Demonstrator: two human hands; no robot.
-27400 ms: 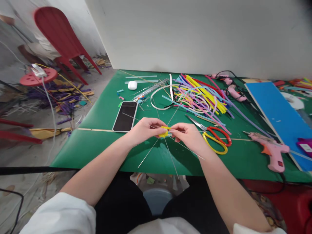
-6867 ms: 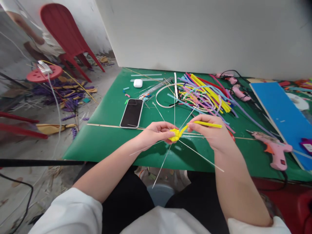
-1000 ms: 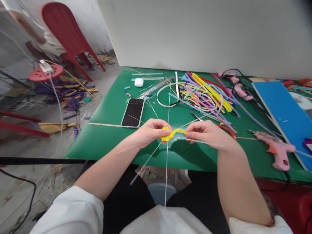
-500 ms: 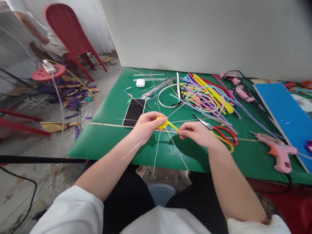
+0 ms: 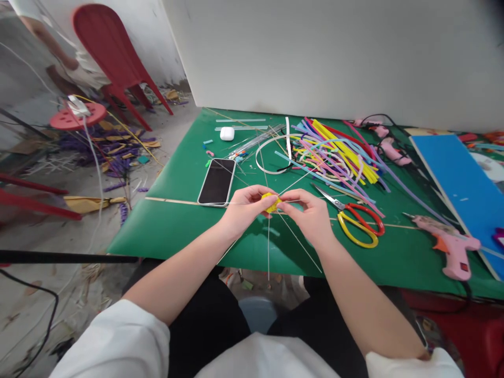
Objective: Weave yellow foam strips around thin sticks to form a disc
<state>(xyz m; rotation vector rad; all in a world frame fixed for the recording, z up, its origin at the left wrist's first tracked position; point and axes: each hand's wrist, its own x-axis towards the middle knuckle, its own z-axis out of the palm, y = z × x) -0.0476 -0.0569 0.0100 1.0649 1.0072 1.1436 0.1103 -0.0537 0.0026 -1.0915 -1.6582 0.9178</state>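
Note:
A small yellow woven piece point(image 5: 270, 203), with thin pale sticks point(image 5: 298, 236) fanning out from it like spokes, is held above the front of the table. My left hand point(image 5: 244, 209) pinches it from the left between thumb and fingers. From the right, my right hand point(image 5: 311, 212) closes thumb and fingertips at its edge; the yellow strip's loose end is hidden there. Right of that hand lie scissors point(image 5: 356, 223) with one red and one yellow handle. A phone point(image 5: 217, 181) lies beyond my left hand.
Many coloured fuzzy stems point(image 5: 334, 152) heap at the back of the green table point(image 5: 169, 231). A white earbud case point(image 5: 227, 134), a white looped band point(image 5: 271, 170), a pink glue gun point(image 5: 449, 241) and a blue board point(image 5: 457, 178) lie around. A person point(image 5: 59, 52) sits by a red chair point(image 5: 104, 47).
My right hand has moved left from the strip's outstretched end to the yellow piece, and the strip no longer shows. Piece and spokes have shifted slightly right and turned.

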